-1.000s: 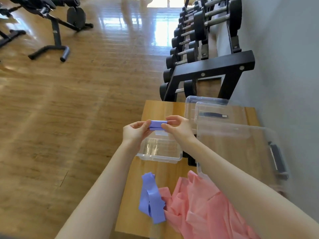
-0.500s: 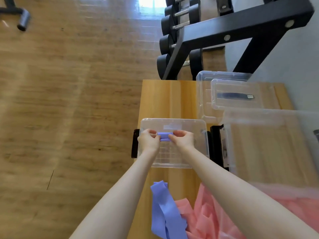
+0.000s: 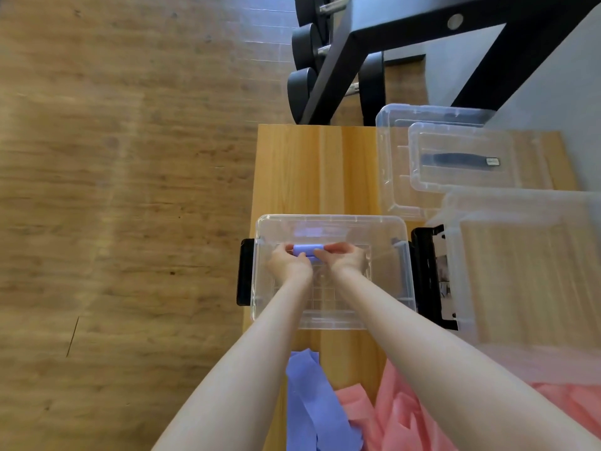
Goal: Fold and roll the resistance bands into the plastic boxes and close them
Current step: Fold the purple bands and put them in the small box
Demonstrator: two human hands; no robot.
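Where both hands' fingers (image 3: 328, 248) meet, rolled band (image 3: 307, 249) pinched between

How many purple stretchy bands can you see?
2. One rolled purple band is held by the left hand and right hand inside the clear box. One loose purple band lies near the pink bands, which could hide more.

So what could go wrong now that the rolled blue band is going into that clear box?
The rolled blue band, pinched between the left hand and right hand, may spring open once released in the clear box. The loose blue band hangs over the table edge and could slip to the floor.
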